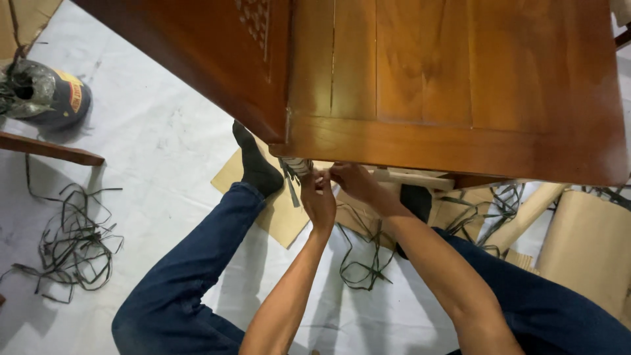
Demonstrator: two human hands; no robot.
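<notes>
Both grips pressed together just under the front edge of the wooden cabinet [460, 79]: left hand [319, 200] pinching a thin dark strap [290, 184] with fingertips closed, right hand [355, 181] closed beside it with fingers touching the left's. Whether the right fingers also hold the strap, cannot tell. Strap hanging down from a banded, wrapped bundle [297, 164] tucked right under the cabinet's lower corner.

Then by size. Glossy reddish-brown cabinet filling the upper frame, tilted, with a carved lattice panel on its left face. White sheet [151, 131] spread over the floor beneath everything. Legs in blue jeans [190, 276] stretched out either side of the arms, left foot in a dark sock [253, 164] resting on a flat piece of cardboard [282, 217]. More cardboard and a rolled tube [526, 213] at right, near the right knee. Tangle of cut dark straps [72, 243] lying well apart at left, another loose loop [368, 263] between the forearms. Dark, dirty can [43, 95] at upper left, beside a wooden slat [52, 150].
</notes>
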